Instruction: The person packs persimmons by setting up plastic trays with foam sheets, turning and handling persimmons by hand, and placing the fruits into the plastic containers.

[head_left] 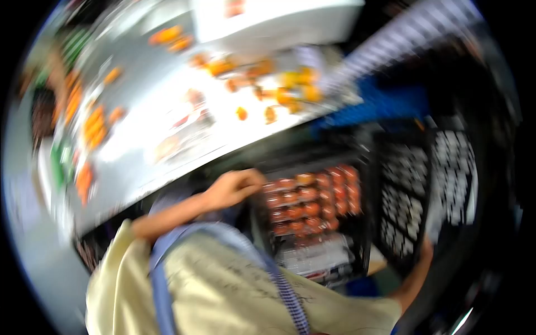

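Observation:
My left hand (pixel 237 187) has its fingers curled at the near left edge of a black crate (pixel 365 245). Inside that crate lie clear packs of red-orange tomatoes (pixel 310 201), with pale clear packs (pixel 318 257) below them. At the right, my right hand (pixel 426 251) is at the lower edge of a dark tray (pixel 403 195) with rows of pale pieces, tilted beside the crate. Its fingers are mostly hidden and blurred. A clear pack (pixel 192 117) sits on the bright metal table (pixel 145 100).
Loose orange and yellow tomatoes (pixel 287 89) are spread over the table. A white box (pixel 273 25) stands at its far side. A checked sleeve (pixel 407 42) reaches in from the upper right, and another person's arm (pixel 57 75) shows at the left. A blue crate (pixel 379 103) is beyond the black one.

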The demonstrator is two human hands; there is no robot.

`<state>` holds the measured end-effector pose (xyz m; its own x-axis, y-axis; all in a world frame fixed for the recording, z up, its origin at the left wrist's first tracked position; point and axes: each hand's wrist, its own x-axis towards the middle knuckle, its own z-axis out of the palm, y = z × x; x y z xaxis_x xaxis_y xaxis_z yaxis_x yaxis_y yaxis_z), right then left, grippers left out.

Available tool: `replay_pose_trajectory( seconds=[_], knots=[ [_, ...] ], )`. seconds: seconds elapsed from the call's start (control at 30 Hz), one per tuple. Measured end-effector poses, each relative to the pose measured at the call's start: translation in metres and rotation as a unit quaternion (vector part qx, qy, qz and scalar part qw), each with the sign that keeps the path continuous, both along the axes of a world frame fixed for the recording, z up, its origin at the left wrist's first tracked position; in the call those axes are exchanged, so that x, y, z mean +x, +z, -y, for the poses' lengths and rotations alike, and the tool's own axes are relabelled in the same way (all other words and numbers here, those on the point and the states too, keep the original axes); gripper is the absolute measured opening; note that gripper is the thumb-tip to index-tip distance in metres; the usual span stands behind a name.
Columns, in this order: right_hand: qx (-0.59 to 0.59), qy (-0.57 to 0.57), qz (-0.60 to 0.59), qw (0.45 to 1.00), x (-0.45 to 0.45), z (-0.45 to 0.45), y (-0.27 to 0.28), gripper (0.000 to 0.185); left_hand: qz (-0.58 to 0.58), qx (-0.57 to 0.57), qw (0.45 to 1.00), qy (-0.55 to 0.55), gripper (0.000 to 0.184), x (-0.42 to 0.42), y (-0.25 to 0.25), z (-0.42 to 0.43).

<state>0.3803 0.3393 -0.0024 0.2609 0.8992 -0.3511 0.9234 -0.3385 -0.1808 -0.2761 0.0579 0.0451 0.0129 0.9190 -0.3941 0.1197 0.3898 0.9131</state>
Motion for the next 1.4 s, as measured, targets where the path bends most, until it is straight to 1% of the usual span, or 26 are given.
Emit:
replay_pose_trajectory(
  seconds=[0.03,0.07,0.1,0.13,0.17,0.2,0.27,0.4,0.53,0.6,0.63,0.7,0.83,0.87,0.97,1.0,1.13,1.23,1.4],
  knots=[
    [0.034,0.041,-0.006,0.999,-0.034,0.000,0.003,0.074,-0.053,-0.010,0.998,-0.019,0.014,-0.003,0.006,0.001],
    [0.066,0.076,-0.011,0.995,-0.064,0.004,0.008,0.074,-0.017,-0.014,1.000,0.000,0.011,-0.004,0.011,-0.002],
    [0.091,0.108,-0.012,0.990,-0.093,0.011,0.015,0.074,0.002,-0.007,1.000,0.005,0.013,-0.007,0.018,-0.001],
    [0.112,0.130,-0.009,0.985,-0.116,0.021,0.023,0.073,-0.035,0.011,0.999,-0.005,0.015,-0.009,0.013,0.000],
    [0.127,0.145,-0.008,0.981,-0.138,0.034,0.034,0.073,-0.047,-0.012,0.999,-0.014,0.017,-0.011,0.020,-0.002],
    [0.138,0.158,-0.005,0.978,-0.157,0.046,0.043,0.072,-0.048,-0.009,0.999,-0.008,0.017,-0.014,0.020,-0.001],
    [0.145,0.188,-0.003,0.971,-0.196,0.064,0.057,0.072,-0.040,-0.005,0.999,-0.001,0.019,-0.021,0.021,0.007],
    [0.140,0.242,-0.008,0.960,-0.246,0.088,0.077,0.070,-0.059,0.009,0.998,0.020,0.019,-0.041,0.028,0.032],
    [0.137,0.277,-0.005,0.951,-0.276,0.095,0.085,0.069,-0.060,0.027,0.996,0.052,0.018,-0.054,0.025,0.056],
    [0.137,0.283,-0.005,0.949,-0.282,0.091,0.081,0.068,-0.062,0.024,0.996,0.063,0.018,-0.060,0.028,0.063],
    [0.135,0.283,-0.005,0.950,-0.283,0.088,0.078,0.068,-0.043,-0.004,0.997,0.064,0.018,-0.062,0.037,0.065],
    [0.134,0.279,0.000,0.951,-0.283,0.082,0.072,0.067,-0.066,0.022,0.995,0.068,0.019,-0.059,0.024,0.070],
    [0.124,0.268,0.009,0.955,-0.278,0.065,0.058,0.065,-0.104,-0.009,0.993,0.056,0.020,-0.046,0.021,0.065],
    [0.123,0.265,0.011,0.956,-0.275,0.061,0.055,0.065,-0.092,-0.015,0.994,0.054,0.020,-0.041,0.018,0.063],
    [0.119,0.255,0.012,0.959,-0.265,0.050,0.048,0.064,-0.105,-0.031,0.993,0.037,0.020,-0.025,0.011,0.054],
    [0.116,0.252,0.011,0.961,-0.260,0.047,0.046,0.063,-0.087,-0.054,0.994,0.023,0.020,-0.022,0.009,0.051],
    [0.109,0.236,0.011,0.966,-0.244,0.039,0.040,0.062,-0.115,-0.047,0.992,0.008,0.020,0.001,0.003,0.039],
    [0.107,0.225,0.012,0.968,-0.231,0.036,0.039,0.061,-0.113,-0.056,0.992,-0.018,0.020,0.013,0.000,0.031],
    [0.111,0.215,0.014,0.970,-0.215,0.040,0.043,0.059,-0.121,-0.034,0.991,-0.048,0.020,0.027,-0.005,0.026]
  ],
)
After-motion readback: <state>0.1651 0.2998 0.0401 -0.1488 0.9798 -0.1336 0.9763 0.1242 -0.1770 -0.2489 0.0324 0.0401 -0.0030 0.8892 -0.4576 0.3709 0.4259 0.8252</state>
